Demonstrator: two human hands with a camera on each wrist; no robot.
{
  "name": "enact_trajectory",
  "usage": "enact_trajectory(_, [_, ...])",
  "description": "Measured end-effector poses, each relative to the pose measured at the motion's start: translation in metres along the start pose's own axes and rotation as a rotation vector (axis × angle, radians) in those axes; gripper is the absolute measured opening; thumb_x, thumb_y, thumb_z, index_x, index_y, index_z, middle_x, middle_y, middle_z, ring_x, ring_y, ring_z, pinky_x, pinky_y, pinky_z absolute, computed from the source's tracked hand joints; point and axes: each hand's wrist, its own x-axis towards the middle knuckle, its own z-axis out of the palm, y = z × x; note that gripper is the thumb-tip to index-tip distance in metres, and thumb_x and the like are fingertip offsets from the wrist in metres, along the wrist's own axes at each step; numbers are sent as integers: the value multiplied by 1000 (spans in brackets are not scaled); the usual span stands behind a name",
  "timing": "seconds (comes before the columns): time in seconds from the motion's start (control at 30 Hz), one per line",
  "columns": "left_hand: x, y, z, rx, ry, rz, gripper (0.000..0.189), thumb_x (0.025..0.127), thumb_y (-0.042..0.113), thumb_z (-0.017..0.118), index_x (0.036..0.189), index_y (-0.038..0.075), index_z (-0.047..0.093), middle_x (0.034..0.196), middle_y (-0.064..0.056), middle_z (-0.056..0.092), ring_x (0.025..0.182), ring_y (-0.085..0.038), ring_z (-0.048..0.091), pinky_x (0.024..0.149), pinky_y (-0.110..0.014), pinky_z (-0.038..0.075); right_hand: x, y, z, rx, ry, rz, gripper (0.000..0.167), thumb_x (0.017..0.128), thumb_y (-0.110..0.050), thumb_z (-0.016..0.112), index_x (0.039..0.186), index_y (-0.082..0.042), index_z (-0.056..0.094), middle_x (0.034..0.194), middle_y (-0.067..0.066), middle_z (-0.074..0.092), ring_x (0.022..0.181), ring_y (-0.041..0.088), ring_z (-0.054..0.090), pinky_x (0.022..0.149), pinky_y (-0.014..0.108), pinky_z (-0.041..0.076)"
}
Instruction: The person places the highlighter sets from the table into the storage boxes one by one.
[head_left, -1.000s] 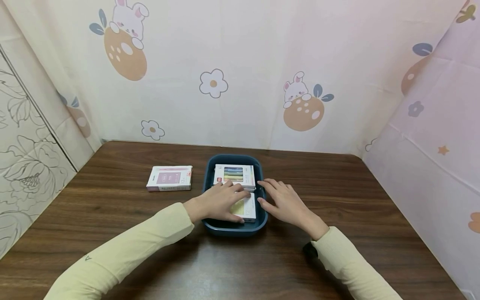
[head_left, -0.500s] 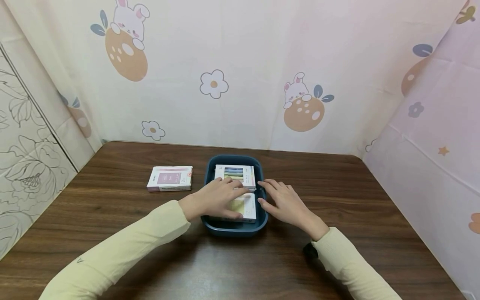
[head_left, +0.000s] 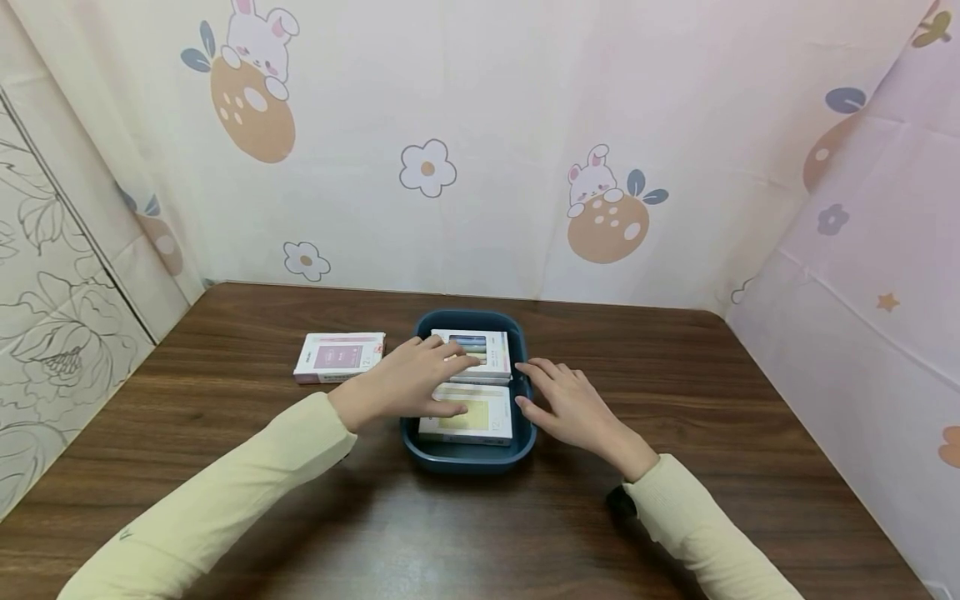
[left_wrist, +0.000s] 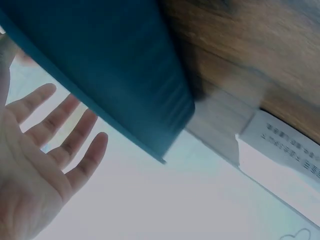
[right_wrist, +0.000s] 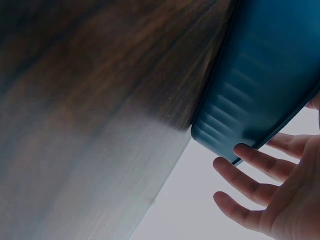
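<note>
A dark blue plastic bin holds two flat white boxes. The nearer box has a yellow panel; the farther one has a window showing coloured pens. My left hand hovers over the bin's left side with fingers spread, covering part of both boxes. Its palm and straight fingers show beside the bin wall in the left wrist view, holding nothing. At the bin's right rim lies my right hand, fingertips right at the edge. The right wrist view shows its fingers loosely extended along the rim.
Left of the bin, a white box with a purple panel lies on the brown wooden table, close to my left wrist. A patterned curtain hangs behind the table, with more fabric at both sides.
My left hand has lifted off the nearer box and moved left, uncovering its yellow panel. The right hand and the bin stay in place.
</note>
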Motion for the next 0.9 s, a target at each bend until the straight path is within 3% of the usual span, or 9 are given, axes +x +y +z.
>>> enact_trajectory(0.43, [-22, -37, -14, 1, 57, -125, 63, 81, 54, 58, 132, 19, 48, 124, -5, 55, 105, -23, 52, 85, -41, 46, 0, -1, -1, -7, -2, 2, 52, 90, -41, 50, 133, -12, 46, 132, 12, 49, 117, 30, 50, 91, 51, 40])
enact_trajectory(0.67, [-37, -62, -11, 4, 99, -186, 58, 82, 52, 58, 128, 18, 51, 121, -5, 56, 104, -25, 53, 83, -45, 45, -1, 0, -1, -3, -2, -3, 52, 90, -41, 50, 134, -12, 45, 132, 12, 48, 117, 31, 49, 92, 52, 39])
enact_trajectory(0.9, [-51, -81, -3, -14, 51, -282, 59, 80, 49, 62, 128, 18, 51, 123, -7, 55, 107, -29, 52, 88, -50, 42, -1, -1, -1, -3, -7, 1, 52, 90, -41, 50, 134, -12, 45, 133, 13, 48, 117, 31, 49, 92, 51, 39])
